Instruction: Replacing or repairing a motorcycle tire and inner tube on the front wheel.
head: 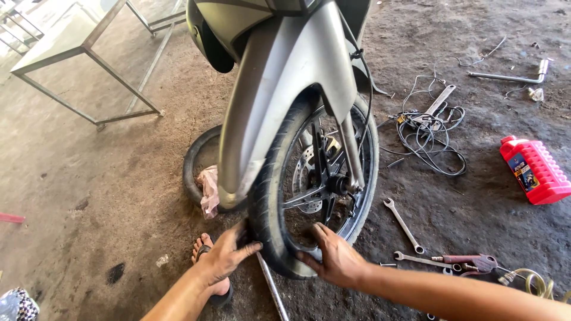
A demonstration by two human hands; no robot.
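Head view is showing both of my forearms reaching forward and down toward the front wheel of a motorcycle. I am pressing my left hand against the left side of the tyre's lower edge, fingers spread and thumb pointing toward the rubber, not closed around anything. I am curling my right hand around the bottom of the tyre, fingers wrapping over the tread and rim edge, gripping it from the right.

The wheel is standing upright on the dirty concrete floor, black tyre on a dark spoked rim, with a brake disc showing behind the spokes and a grey mudguard arching over it. The tyre's lowest part is sitting between my two hands, touching both.

A metal bar is lying on the floor just beneath my left hand. Two spanners are lying to the right, near a red bottle.
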